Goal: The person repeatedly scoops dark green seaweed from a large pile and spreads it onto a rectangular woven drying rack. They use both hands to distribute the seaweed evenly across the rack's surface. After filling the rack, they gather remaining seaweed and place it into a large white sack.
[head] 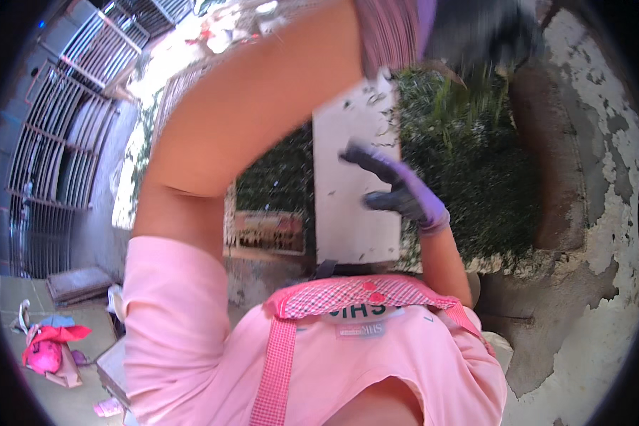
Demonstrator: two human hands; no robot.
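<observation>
My left arm reaches across to the top right. Its hand [479,32], in a black and purple glove with a striped cuff, is heavily blurred and cut by the top edge. Blurred green blades [474,101] show just below it; whether the fingers hold any cannot be told. Over the edge of a pale board [346,229] hovers my right hand [404,191], also in a black and purple glove, fingers apart and nothing in it. To the board's right lies a bed of dark green leafy matter [468,197]; more leafy matter [277,175] shows to its left.
A brown curved edge [556,175] bounds the leafy bed, beside a wall with peeling plaster [617,181]. Slatted metal racks [58,133] stand at far left. Pink and red cloth items [48,351] and a pink bottle [108,407] lie at lower left.
</observation>
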